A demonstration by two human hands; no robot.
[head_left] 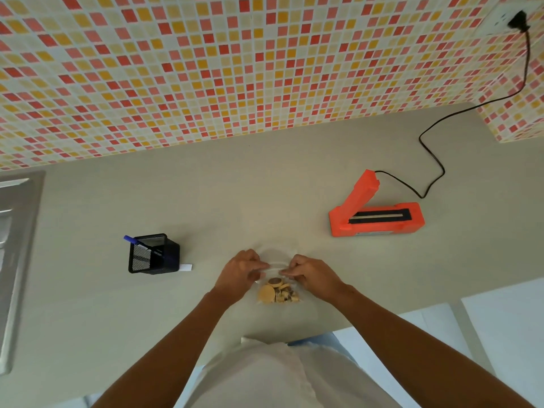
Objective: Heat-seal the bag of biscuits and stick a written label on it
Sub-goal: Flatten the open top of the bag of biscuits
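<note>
Pinching the mouth of the clear bag [278,293] from either side, the left hand [241,270] and right hand [312,275] hold it low over the counter [206,201] close to the body, biscuits settled at the near end and the top edge facing away. Farther back and to the right lies the orange sealer [379,219], lid raised, its sealing strip running left to right, so the right hand is nearer. The bag's clear edge is hard to trace between the fingers, and the lid's underside is hidden.
</note>
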